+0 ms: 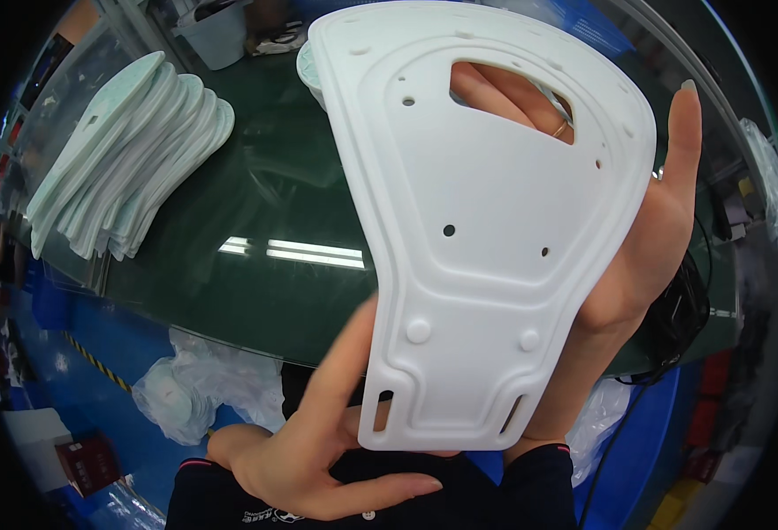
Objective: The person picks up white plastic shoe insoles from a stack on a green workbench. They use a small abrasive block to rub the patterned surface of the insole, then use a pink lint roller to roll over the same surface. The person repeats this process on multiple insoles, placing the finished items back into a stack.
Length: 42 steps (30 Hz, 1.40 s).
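A fan-shaped white moulded plastic panel (486, 212) fills the middle of the view, its wide rounded end away from me and its narrow slotted end close to my body. It has a large cut-out window, small round holes and two raised round bumps. My left hand (309, 450) supports the narrow end from the left, with fingers partly behind it and the thumb stretched out below. Behind the wide end is my right hand (649, 238); some of its fingers show through the window, and one digit points up past the right edge.
A stack of pale green-white shaped pieces (132, 155) lies at the left of the dark green table (265, 185). Another pale piece (307, 71) peeks out behind the panel. A grey bin (215, 37) stands at the back. Black cabled equipment (676, 309) sits at the right; plastic bags (185, 389) lie below the table.
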### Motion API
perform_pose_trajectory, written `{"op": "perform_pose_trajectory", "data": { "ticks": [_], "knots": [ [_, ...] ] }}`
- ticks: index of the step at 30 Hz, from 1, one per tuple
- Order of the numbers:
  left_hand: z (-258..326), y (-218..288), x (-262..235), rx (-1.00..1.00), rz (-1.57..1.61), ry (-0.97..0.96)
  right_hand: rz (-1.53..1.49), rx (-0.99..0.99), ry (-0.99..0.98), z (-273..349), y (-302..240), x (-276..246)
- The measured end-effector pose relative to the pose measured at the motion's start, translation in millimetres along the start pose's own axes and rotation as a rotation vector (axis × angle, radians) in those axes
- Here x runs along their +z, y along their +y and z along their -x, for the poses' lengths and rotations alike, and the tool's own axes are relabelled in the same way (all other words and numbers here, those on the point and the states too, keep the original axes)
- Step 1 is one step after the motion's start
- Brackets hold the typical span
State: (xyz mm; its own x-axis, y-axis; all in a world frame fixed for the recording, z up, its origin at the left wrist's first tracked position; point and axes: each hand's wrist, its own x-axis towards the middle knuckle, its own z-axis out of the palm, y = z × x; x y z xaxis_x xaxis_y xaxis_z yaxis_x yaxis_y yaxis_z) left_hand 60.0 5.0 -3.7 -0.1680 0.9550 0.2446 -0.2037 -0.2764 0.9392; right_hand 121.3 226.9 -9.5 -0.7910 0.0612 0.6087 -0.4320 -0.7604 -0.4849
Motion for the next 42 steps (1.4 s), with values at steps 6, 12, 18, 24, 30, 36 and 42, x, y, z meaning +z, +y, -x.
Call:
{"op": "perform_pose_trajectory", "data": {
  "ticks": [6, 12, 18, 24, 30, 36, 42],
  "knots": [
    [-3, 0, -12, 0.2, -0.834, 0.092, 0.039, -0.028, 0.524, -3, -2, 40],
    [-21, 3, -44, 0.504, -1.109, 0.322, 0.029, -0.2, 0.815, 23, 27, 39],
    [-42, -10, -59, 0.509, -0.635, 0.403, -0.156, -0.244, 0.885, 75, 69, 29],
    [-35, -15, -61, 0.561, -0.618, 0.211, 0.042, -0.097, 0.853, 86, 71, 32],
    [-26, 3, -51, 0.502, -0.81, 0.132, 1.118, -0.222, 0.892, 64, 60, 47],
    [-25, 7, -55, 0.508, -0.916, 0.052, 1.849, -0.193, 0.441, 43, 47, 66],
    [-25, -7, -67, 0.475, -0.804, 0.234, 1.56, -0.328, 0.663, 46, 57, 60]
  ]
}}
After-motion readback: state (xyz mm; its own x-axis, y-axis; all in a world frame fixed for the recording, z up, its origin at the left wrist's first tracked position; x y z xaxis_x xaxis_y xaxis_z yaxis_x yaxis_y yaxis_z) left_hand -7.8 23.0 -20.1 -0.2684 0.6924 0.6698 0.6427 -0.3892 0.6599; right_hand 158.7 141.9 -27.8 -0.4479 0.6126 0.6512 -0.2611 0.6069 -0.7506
